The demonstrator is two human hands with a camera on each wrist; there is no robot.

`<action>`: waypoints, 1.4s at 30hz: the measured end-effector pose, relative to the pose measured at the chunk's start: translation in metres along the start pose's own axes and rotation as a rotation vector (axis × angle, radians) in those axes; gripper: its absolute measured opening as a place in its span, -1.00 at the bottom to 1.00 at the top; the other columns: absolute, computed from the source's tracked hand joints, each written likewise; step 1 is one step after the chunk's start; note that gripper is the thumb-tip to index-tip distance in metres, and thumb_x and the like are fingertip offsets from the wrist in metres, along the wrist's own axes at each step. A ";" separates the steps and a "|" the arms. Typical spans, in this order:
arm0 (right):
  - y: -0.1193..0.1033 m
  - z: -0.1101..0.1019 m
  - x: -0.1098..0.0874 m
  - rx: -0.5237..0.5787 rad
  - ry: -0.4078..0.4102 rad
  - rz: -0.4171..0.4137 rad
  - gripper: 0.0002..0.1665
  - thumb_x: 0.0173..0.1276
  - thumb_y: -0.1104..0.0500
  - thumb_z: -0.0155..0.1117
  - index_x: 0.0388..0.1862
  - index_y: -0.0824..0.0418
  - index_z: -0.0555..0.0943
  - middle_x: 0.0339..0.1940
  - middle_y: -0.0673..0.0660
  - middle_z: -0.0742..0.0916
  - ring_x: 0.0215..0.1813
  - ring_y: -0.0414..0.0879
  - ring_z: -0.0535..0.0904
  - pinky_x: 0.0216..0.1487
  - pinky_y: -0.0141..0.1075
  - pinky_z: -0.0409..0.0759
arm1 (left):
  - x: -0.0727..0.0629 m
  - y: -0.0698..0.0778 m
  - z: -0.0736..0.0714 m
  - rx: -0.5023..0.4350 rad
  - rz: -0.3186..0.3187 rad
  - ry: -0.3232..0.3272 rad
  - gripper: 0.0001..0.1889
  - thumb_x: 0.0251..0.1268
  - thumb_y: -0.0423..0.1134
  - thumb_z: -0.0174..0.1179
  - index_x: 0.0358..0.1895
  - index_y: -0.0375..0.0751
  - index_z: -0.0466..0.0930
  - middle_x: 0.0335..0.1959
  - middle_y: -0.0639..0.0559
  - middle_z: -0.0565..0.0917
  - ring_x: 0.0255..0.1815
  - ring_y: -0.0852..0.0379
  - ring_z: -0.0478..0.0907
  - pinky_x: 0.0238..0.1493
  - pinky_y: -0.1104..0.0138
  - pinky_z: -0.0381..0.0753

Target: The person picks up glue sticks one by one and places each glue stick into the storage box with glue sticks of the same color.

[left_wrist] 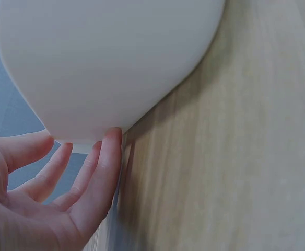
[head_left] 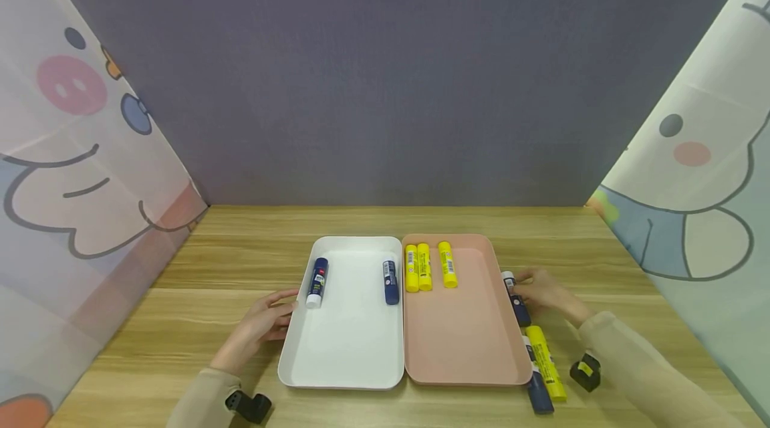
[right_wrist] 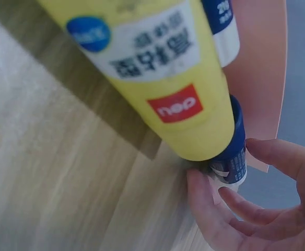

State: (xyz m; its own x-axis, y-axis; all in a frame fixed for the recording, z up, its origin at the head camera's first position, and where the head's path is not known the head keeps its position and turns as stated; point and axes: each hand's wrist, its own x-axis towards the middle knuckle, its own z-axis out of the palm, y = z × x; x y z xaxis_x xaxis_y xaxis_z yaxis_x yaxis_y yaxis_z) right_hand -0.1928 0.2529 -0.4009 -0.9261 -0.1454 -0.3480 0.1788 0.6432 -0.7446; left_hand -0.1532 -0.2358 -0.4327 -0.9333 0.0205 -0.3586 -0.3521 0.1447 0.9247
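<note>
My left hand (head_left: 261, 324) is at the left side of the white tray (head_left: 343, 354), its fairly straight fingertips touching the tray's wall, as the left wrist view shows. Beside the pink tray's right wall, my right hand (head_left: 544, 294) pinches a navy glue stick (right_wrist: 235, 159) with a white end, thumb on one side and fingers on the other. Closer to the right wrist camera, a yellow glue stick (right_wrist: 178, 104) partly covers it. Nearer the front lie that yellow stick and another navy glue stick (head_left: 539, 393), side by side against the tray.
Inside the white tray lie two navy glue sticks, one at the left (head_left: 317, 281) and one at the right (head_left: 391, 283). The pink tray (head_left: 466, 354), tight beside it, holds three yellow glue sticks (head_left: 424, 267) toward the back. A dark panel (head_left: 385, 80) rises behind the wooden table (head_left: 252, 234).
</note>
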 end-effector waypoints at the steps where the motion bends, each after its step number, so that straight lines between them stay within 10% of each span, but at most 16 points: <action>1: 0.001 0.000 0.000 0.006 0.000 0.001 -0.45 0.20 0.29 0.07 0.01 0.71 0.22 -0.37 0.40 0.63 -0.39 0.07 0.62 -0.41 -0.17 0.58 | 0.000 0.000 0.000 0.001 0.001 0.000 -0.47 0.21 -0.26 0.06 0.21 -0.42 0.20 -0.32 -0.07 0.64 -0.37 0.12 0.59 -0.34 0.20 0.56; 34: 0.001 -0.004 0.003 0.031 0.035 0.029 -0.49 0.15 0.31 0.06 -0.04 0.70 0.26 -0.58 0.14 0.61 -0.59 -0.16 0.53 -0.51 -0.27 0.55 | -0.001 0.001 0.000 -0.001 0.010 -0.015 -0.48 0.22 -0.25 0.05 0.21 -0.42 0.19 -0.34 -0.04 0.63 -0.37 0.13 0.59 -0.34 0.21 0.56; 42: -0.011 -0.016 0.002 -0.018 0.010 0.064 -0.38 0.21 0.25 0.05 0.05 0.72 0.15 -0.31 0.42 0.59 -0.37 0.00 0.57 -0.38 -0.14 0.57 | -0.002 0.001 0.001 0.000 0.004 -0.002 -0.48 0.22 -0.25 0.05 0.21 -0.42 0.20 -0.33 -0.05 0.63 -0.37 0.11 0.59 -0.33 0.18 0.56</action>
State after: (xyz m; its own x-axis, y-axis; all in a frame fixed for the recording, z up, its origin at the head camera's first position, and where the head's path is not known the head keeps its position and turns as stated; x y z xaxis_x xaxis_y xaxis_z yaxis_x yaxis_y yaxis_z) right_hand -0.2016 0.2576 -0.3839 -0.9164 -0.0956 -0.3887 0.2320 0.6646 -0.7103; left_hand -0.1521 -0.2350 -0.4310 -0.9346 0.0228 -0.3550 -0.3482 0.1448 0.9262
